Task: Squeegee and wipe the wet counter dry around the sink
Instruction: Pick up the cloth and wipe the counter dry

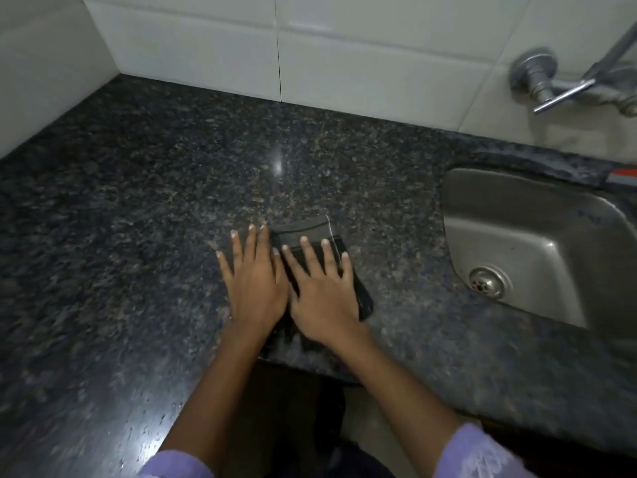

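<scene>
Broadly, dark speckled granite worktop point(138, 208), running from the tiled corner at the far left to the steel sink point(537, 243) set in at the right. Scattered droplets catching the light near the front left edge point(144, 439); elsewhere too dark and mottled to tell wet from dry. Behind the sink, on the tiled wall, a chrome tap point(551, 84), its spout cut off by the right frame edge. On the rim behind the sink, an orange-and-grey strip point(620, 177), possibly the squeegee, mostly out of frame and not identifiable for certain.

Near the front edge of the worktop, left of the sink and apart from it, a dark folded cloth point(306, 232) lying flat. Pressed on it, the right hand point(324, 298), palm down, fingers point(326, 257) spread and flat rather than curled, likely to spread pressure across the cloth for wiping. Beside it and touching, the left hand point(256, 288), likewise flat and spread, resting largely on bare stone with its inner edge at the cloth, probably steadying or sharing the push. Neither hand clenched or gripping anything; both simply bearing down.

Hidden under the palms: the near part of the cloth. Slightly blurred: the right hand's outer edge and wrist.
</scene>
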